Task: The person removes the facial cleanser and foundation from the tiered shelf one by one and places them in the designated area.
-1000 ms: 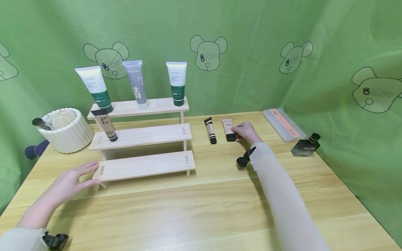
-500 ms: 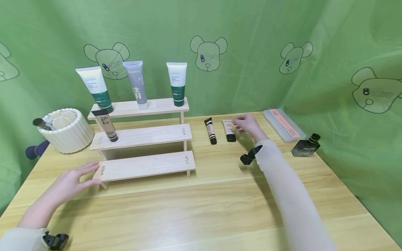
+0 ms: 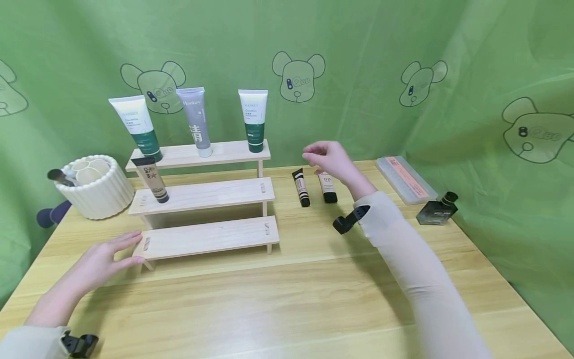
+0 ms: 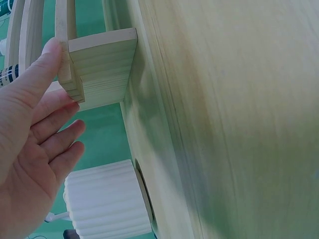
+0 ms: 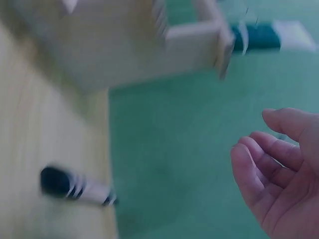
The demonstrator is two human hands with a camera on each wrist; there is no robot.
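Note:
My left hand [image 3: 100, 259] holds the left end of the lowest step of a wooden tiered stand [image 3: 204, 237], thumb at its front edge and index finger further back. In the left wrist view the thumb lies against the step's edge [image 4: 66, 64]. My right hand [image 3: 331, 160] hovers with loosely bent fingers, holding nothing, above a BB cream tube [image 3: 329, 188]; it hides that tube's upper end. Left of it lies a slim black-and-beige tube [image 3: 301, 187]. Two white-green tubes [image 3: 255, 119] and a grey-lilac tube [image 3: 196, 122] stand on the top step, a beige tube [image 3: 151, 180] on the middle one.
A white ribbed pot [image 3: 96, 192] with brushes stands left of the stand. At the right are a translucent flat case [image 3: 405, 179] and a dark perfume bottle [image 3: 436, 210]. A green curtain [image 3: 358, 85] hangs behind the wooden table [image 3: 251, 309].
My right hand has left the BB cream tube, rising and moving left above it. The tube stays lying on the table. My left hand has not moved.

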